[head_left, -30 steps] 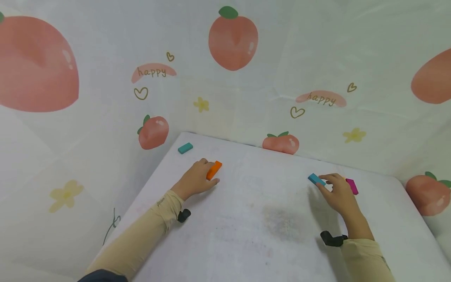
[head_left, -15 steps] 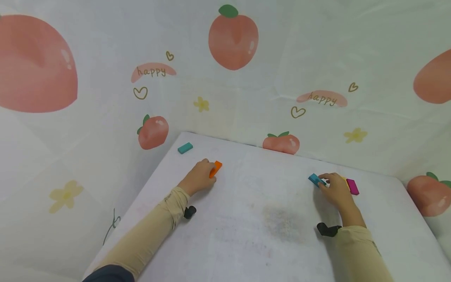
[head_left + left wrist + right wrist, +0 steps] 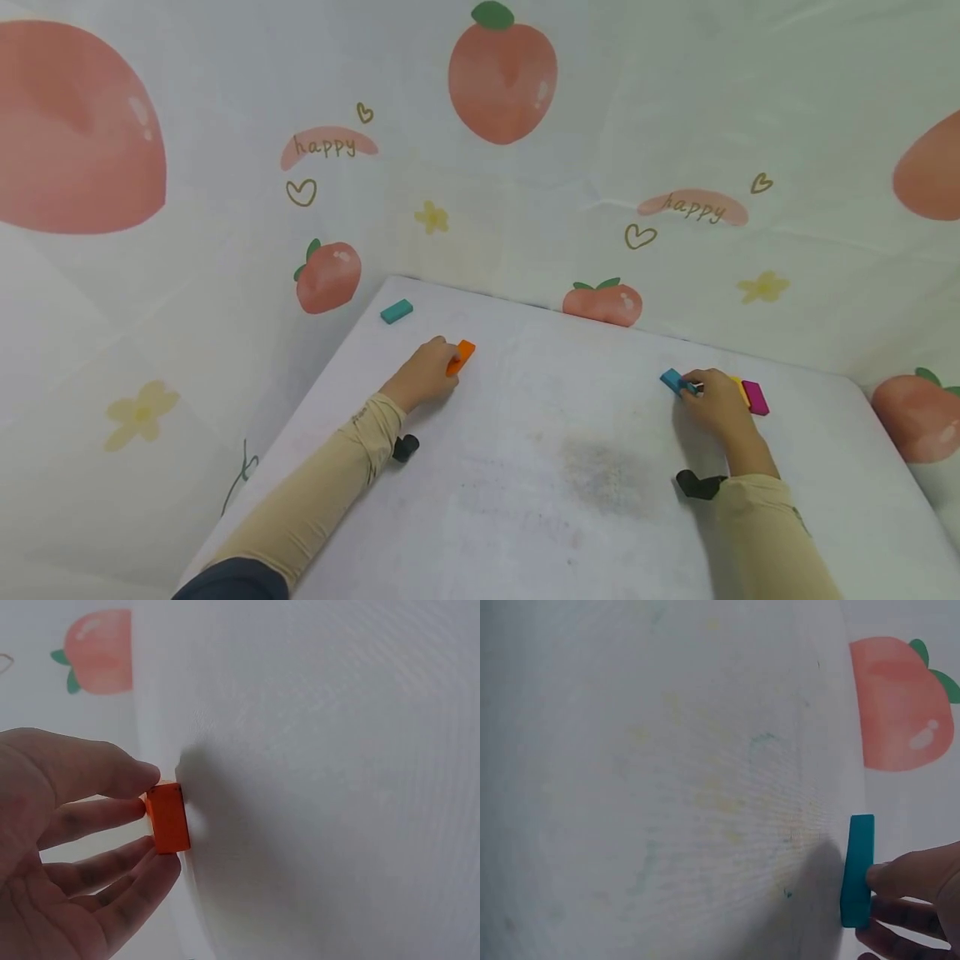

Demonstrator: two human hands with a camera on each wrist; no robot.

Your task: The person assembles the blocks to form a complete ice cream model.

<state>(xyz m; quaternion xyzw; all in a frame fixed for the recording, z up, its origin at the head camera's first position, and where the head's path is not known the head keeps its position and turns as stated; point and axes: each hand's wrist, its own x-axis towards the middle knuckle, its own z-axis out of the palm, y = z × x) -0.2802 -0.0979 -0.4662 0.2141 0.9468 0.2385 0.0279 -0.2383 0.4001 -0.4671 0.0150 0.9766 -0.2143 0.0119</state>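
"Blocks are what both hands have hold of, then?"

"Yes, 2 of them. The orange block (image 3: 462,357) is in the left hand (image 3: 423,373), thumb on 1 side and fingers on the other, spread only as far as the block is wide. In the left wrist view its end sits close against the table (image 3: 525,417); whether it touches, I can't tell."

"And the right hand (image 3: 714,403)?"

"Well to the right of the orange block. It pinches a blue block (image 3: 672,378) between thumb and curled fingers, the gap no wider than the piece itself. The far end sticks out past the fingertips, on the side toward the orange block."

"Anything next to that?"

"A yellow block (image 3: 741,388), partly hidden by the right hand, and a magenta block (image 3: 756,397) just beside it, farthest right of the orange block."

"That's 4. Any others?"

"A teal block (image 3: 397,312), near the orange block, behind it and to the left."

"Farther out?"

"The tabletop is white, with a grey smudge (image 3: 603,475) in front of the orange block and off to the right. Behind the orange block hangs a pale backdrop (image 3: 525,192) with peach prints (image 3: 502,83) and 'happy' lettered 2 times. Beige sleeves (image 3: 322,483) cover the forearms, and 2 black pieces (image 3: 407,448) show at the wrists, nearer the person than the orange block."
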